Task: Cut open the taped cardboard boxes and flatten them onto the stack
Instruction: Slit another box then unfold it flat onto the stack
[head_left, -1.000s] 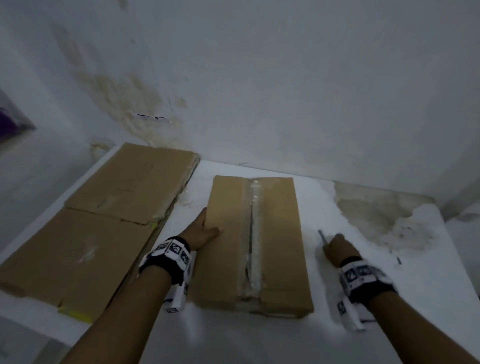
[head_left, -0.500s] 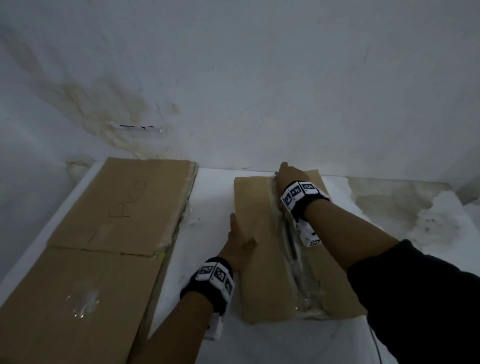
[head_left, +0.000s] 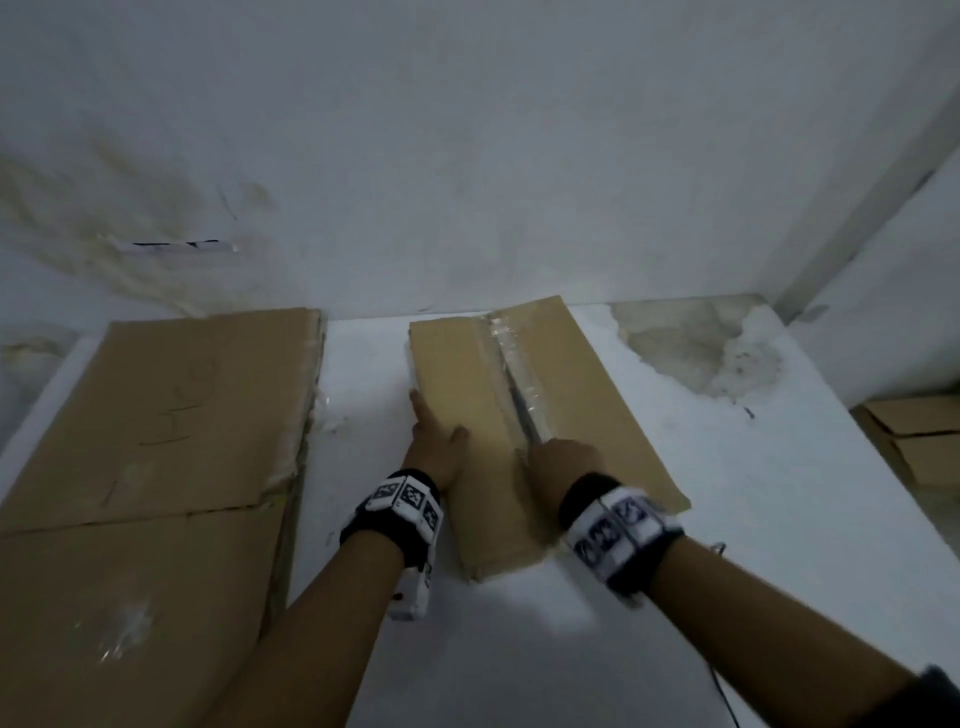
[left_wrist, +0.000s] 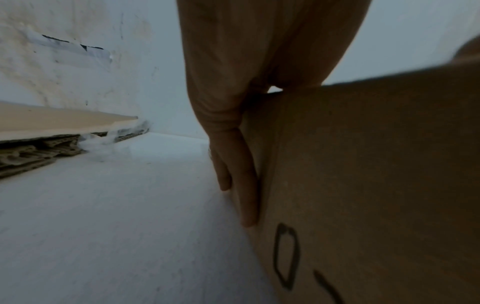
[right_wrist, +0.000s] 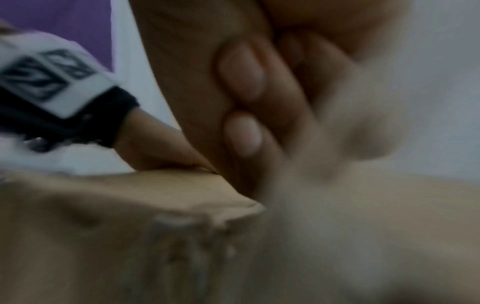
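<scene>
Now right hand slitting glossy tape, matte brown cardboard box

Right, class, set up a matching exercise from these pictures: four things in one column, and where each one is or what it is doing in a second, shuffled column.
Things:
1. left hand
2. right hand
3. stack of flattened brown cardboard
4. taped brown cardboard box

Places or states:
A. lies along the left side of the white table
B. fingers curled, on the clear tape seam
C. fingers straight, flat against the box's left side
D. lies mid-table, seam running away from the person

Pairs: 1-C, 2-B, 3-A, 4-D
</scene>
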